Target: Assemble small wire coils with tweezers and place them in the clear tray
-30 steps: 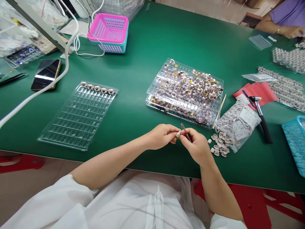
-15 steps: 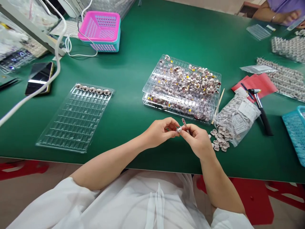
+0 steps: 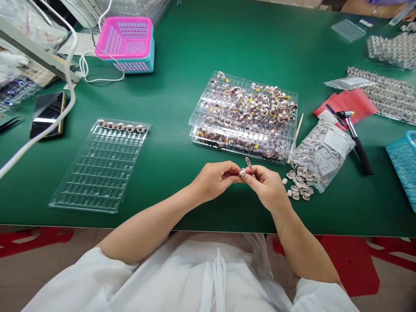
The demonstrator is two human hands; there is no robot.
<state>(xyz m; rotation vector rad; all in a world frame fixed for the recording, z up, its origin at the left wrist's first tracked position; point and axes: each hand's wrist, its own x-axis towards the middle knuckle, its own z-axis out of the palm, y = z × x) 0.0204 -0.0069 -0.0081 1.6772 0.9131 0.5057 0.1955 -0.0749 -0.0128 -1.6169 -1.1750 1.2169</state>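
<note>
Near the front of the table, my left hand (image 3: 212,180) and my right hand (image 3: 269,187) meet fingertip to fingertip. Between them they pinch a small, shiny whitish piece (image 3: 242,172), partly covered by the fingers; its exact kind is too small to tell. A slim strip-like tool (image 3: 248,163) with dark reddish marks sticks up from between the fingers of my right hand. Just beyond lie stacked clear trays (image 3: 203,116) full of small ring-shaped parts with yellow tabs. Loose beige caps (image 3: 300,186) lie beside my right hand, at the mouth of a plastic bag (image 3: 338,145).
On the left, a clear compartment tray (image 3: 94,173) has several ring-shaped parts along its far row. A phone (image 3: 48,115), a white cable (image 3: 72,73) and pink basket (image 3: 125,39) lie farther off. At right are a hammer (image 3: 359,149), red sheets (image 3: 360,102) and blue basket (image 3: 404,164).
The camera view has shifted slightly. Both hands keep their pinch on the whitish piece, which looks turned a little, and a small orange-yellow bit now shows beneath it.
</note>
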